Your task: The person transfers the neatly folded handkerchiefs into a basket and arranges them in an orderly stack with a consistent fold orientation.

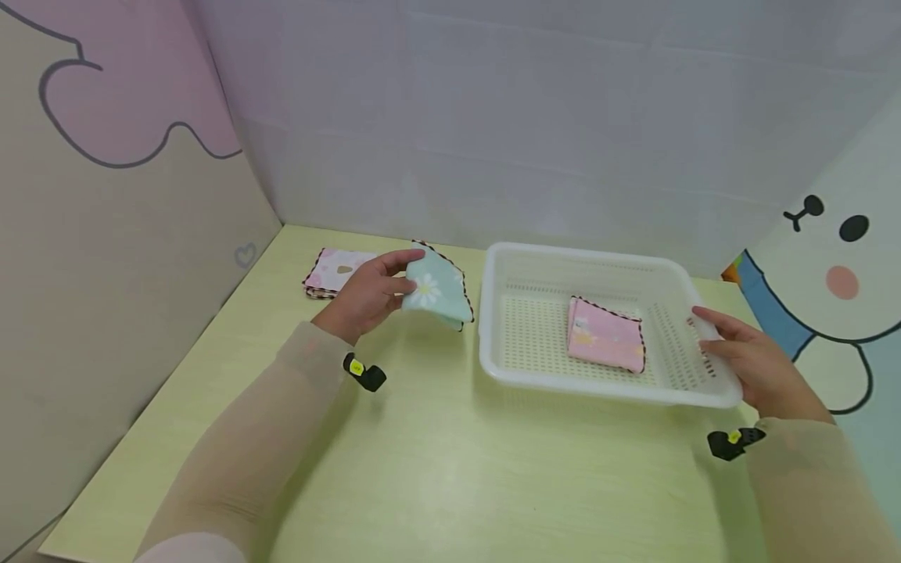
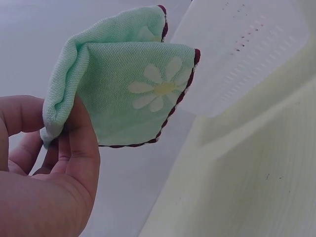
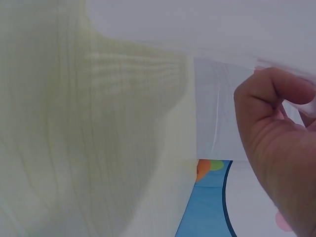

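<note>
My left hand (image 1: 368,295) pinches a folded mint-green handkerchief (image 1: 438,288) by its left edge, holding it above the table. White daisies and a dark red-and-white stitched border show on this handkerchief (image 2: 143,94) in the left wrist view. At the right, my right hand (image 1: 760,367) grips the end rim of a white plastic basket (image 1: 598,389), thumb and fingers around the rim. Inside the basket lies a folded pink handkerchief (image 1: 605,336). Behind my left hand, a folded pale pink-and-white handkerchief (image 1: 331,270) lies on the table, partly hidden by the fingers.
The pale yellow-green table (image 1: 493,477) meets a grey-white cloth wall (image 1: 493,156) at the back. A panel with a pink shape (image 1: 162,274) stands along the left, and a cartoon-printed panel (image 1: 838,242) along the right.
</note>
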